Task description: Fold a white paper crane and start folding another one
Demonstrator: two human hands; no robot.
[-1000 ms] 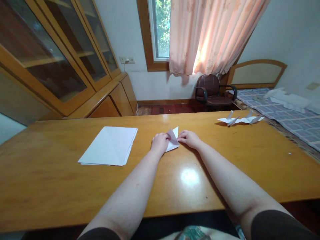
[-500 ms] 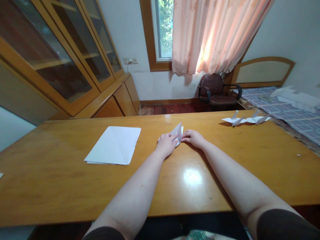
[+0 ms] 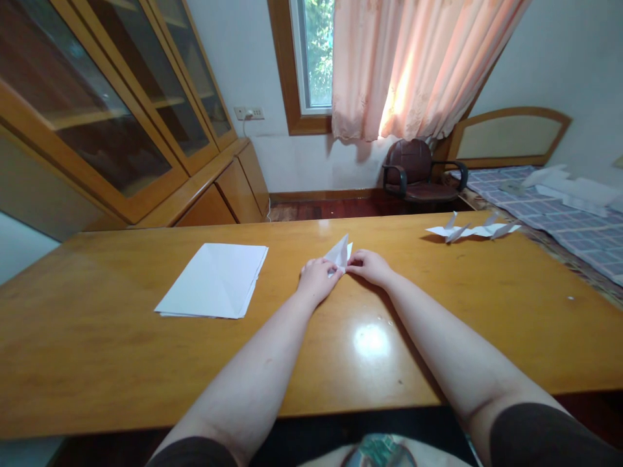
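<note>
A small folded white paper (image 3: 339,251) stands on the wooden table, with a pointed flap rising from it. My left hand (image 3: 317,277) is closed on its left and near side, partly covering it. From the right, my right hand (image 3: 368,264) pinches the paper's lower right edge between thumb and fingers. The fingertips of both hands almost meet at the near edge of the paper. Some of the lower folds are hidden behind the fingers.
A stack of white paper sheets (image 3: 211,280) lies to the left on the table (image 3: 121,370). Folded paper figures (image 3: 472,229) stand at the far right. Beyond the table are a chair (image 3: 413,168), a glass-door cabinet (image 3: 195,191) and a bed (image 3: 540,201).
My left fingers have drawn in from lying across the paper to gripping its near edge, close to my right fingertips. The whole view has shifted slightly.
</note>
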